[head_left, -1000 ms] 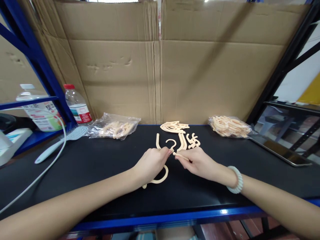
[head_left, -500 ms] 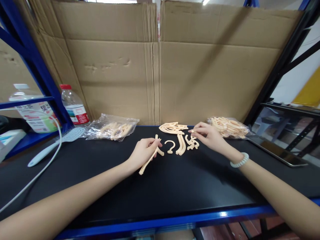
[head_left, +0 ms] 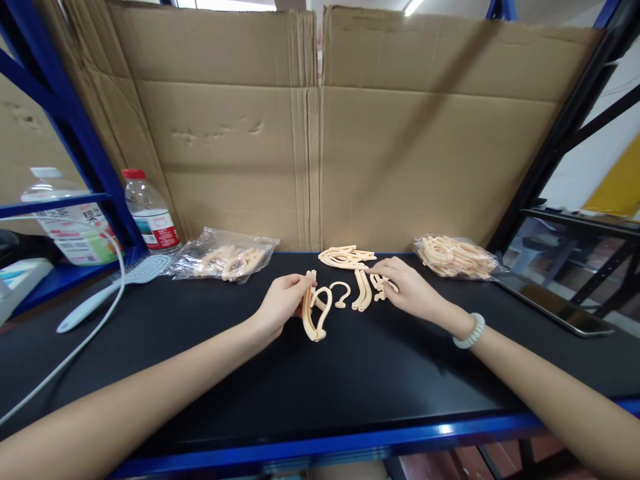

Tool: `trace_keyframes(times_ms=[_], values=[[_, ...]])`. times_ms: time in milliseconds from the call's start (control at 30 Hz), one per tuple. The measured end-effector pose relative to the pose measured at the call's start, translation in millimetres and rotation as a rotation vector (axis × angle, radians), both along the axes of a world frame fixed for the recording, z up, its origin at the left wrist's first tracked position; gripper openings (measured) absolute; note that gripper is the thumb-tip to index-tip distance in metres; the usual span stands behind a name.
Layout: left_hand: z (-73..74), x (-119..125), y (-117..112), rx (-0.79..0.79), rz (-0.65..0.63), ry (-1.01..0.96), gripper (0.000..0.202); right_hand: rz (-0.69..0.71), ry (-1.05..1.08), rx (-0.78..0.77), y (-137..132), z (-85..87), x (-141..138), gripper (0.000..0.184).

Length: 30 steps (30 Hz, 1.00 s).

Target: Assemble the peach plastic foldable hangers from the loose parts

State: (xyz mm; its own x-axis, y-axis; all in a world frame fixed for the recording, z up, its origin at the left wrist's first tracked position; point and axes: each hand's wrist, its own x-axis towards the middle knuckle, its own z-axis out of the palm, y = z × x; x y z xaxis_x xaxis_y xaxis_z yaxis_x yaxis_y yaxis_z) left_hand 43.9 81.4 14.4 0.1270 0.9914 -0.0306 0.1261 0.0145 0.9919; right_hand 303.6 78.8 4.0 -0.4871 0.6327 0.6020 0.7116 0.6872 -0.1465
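Observation:
My left hand (head_left: 284, 301) is closed on a cream curved plastic piece (head_left: 315, 316), holding it upright just above the black tabletop (head_left: 350, 373). My right hand (head_left: 407, 288) rests on a small cluster of short cream parts (head_left: 381, 285), fingers curled over them. Between the hands lie a hook-shaped piece (head_left: 341, 291) and two long curved strips (head_left: 362, 291). A stack of flat cream pieces (head_left: 345, 256) sits just behind them.
A clear bag of cream parts (head_left: 225, 259) lies back left and another bag (head_left: 455, 256) back right. A water bottle (head_left: 149, 213), a light hairbrush (head_left: 107, 293) and a white cable (head_left: 75, 347) are at left. Cardboard (head_left: 320, 133) walls the back; a tablet (head_left: 555, 303) lies at right.
My left hand has turned its curved piece upright and moved it slightly right. My right hand went out to the short parts at the back and has now settled over them.

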Motion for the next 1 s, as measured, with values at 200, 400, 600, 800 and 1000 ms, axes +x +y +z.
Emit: trace_keyframes(times_ms=[200,400,600,800,1000], values=[[-5.4,2.7,-6.7,0.062,-0.005,-0.061,0.033,0.3,-0.089,0.071,-45.4,12.1,-44.5,0.041],[-6.1,5.6,-13.4,0.111,-0.038,-0.076,0.034,0.32,-0.325,0.136,-58.6,7.0,-59.5,0.022],[-6.4,5.9,-11.3,0.152,-0.019,-0.096,0.031,0.268,-0.312,0.158,-50.8,3.6,-53.2,0.022],[-4.1,-1.1,-10.3,0.768,0.0,0.25,0.035,0.181,-0.191,0.189,-48.9,0.9,-49.7,0.02],[0.5,-5.2,-19.3,1.26,-0.388,0.776,0.014,0.121,-0.156,0.223,-44.5,-1.9,-47.2,0.021]])
